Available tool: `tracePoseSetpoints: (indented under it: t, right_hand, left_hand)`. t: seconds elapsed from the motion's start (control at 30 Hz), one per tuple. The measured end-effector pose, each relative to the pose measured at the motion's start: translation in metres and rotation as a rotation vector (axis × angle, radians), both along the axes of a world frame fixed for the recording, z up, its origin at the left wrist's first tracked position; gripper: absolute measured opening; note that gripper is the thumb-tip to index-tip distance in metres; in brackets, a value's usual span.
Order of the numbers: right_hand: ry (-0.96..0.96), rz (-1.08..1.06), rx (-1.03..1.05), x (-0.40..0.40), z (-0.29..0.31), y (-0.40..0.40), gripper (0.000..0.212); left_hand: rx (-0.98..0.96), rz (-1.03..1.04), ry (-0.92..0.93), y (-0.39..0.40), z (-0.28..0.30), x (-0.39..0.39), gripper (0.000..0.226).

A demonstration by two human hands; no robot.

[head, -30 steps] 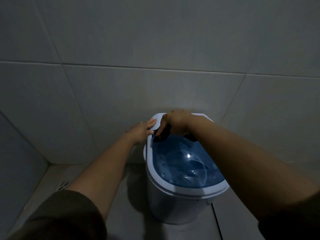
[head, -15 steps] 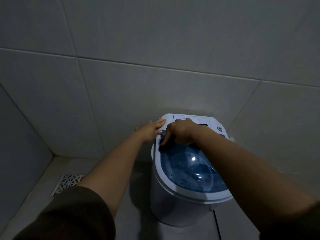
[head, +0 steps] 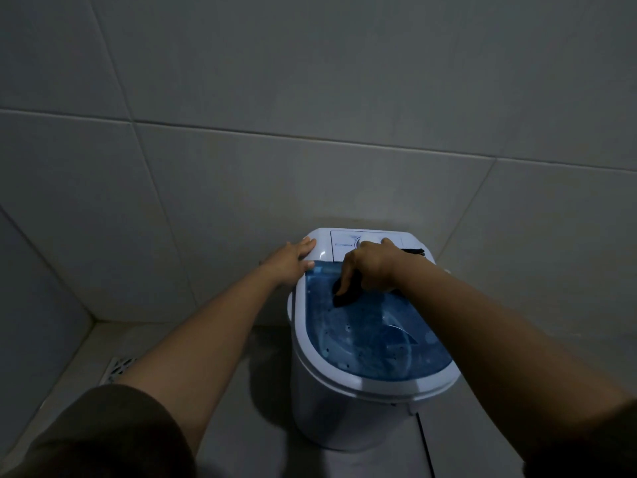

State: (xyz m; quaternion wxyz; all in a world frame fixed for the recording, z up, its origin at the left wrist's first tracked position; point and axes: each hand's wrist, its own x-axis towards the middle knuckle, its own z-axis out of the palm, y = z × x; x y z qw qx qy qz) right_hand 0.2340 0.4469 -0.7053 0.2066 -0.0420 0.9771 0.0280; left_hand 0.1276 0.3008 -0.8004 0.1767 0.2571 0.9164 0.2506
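A small white washing machine (head: 331, 415) with a translucent blue lid (head: 372, 343) stands on the tiled floor against the wall. My left hand (head: 291, 258) lies flat, fingers straight, on the machine's far left top corner. My right hand (head: 367, 267) grips a dark cloth (head: 346, 295) and holds it down on the far end of the blue lid, just in front of the white control panel (head: 344, 242). Another bit of dark cloth (head: 413, 251) shows behind my right wrist.
Grey tiled walls (head: 310, 98) close in behind and to the left of the machine. A white patterned floor drain (head: 119, 369) sits in the floor at the left, near the corner. Floor tiles run below and right of the machine.
The view has tilted down and the machine's control panel has come into sight. My right hand with the cloth has slid a little along the lid's far edge; my left hand stays on the corner.
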Motion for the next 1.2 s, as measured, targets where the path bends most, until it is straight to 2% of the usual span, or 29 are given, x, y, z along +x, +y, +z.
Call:
tracePoseSetpoints:
  t: [0.2, 0.4, 0.57, 0.9, 1.03, 1.2]
  right_hand:
    - [0.013, -0.020, -0.004, 0.007, -0.001, 0.015, 0.038]
    - [0.025, -0.064, -0.058, 0.019, 0.004, 0.029, 0.048]
    - [0.036, -0.112, -0.083, 0.025, 0.000, 0.047, 0.044]
    - [0.027, -0.202, -0.068, 0.041, -0.001, 0.086, 0.041]
    - [0.030, -0.261, -0.057, 0.055, 0.001, 0.106, 0.034]
    - [0.056, -0.357, -0.105, 0.066, -0.002, 0.120, 0.013]
  left_hand:
    - [0.009, 0.002, -0.019, 0.003, 0.006, 0.014, 0.077]
    - [0.016, -0.029, -0.031, 0.002, 0.005, 0.014, 0.076]
    - [-0.019, -0.073, -0.066, -0.004, 0.005, 0.008, 0.077]
    - [-0.065, -0.088, -0.026, -0.003, 0.006, 0.007, 0.077]
    - [-0.074, -0.101, -0.005, -0.001, 0.007, 0.007, 0.076]
    - [-0.079, -0.094, -0.025, -0.002, 0.006, 0.006, 0.077]
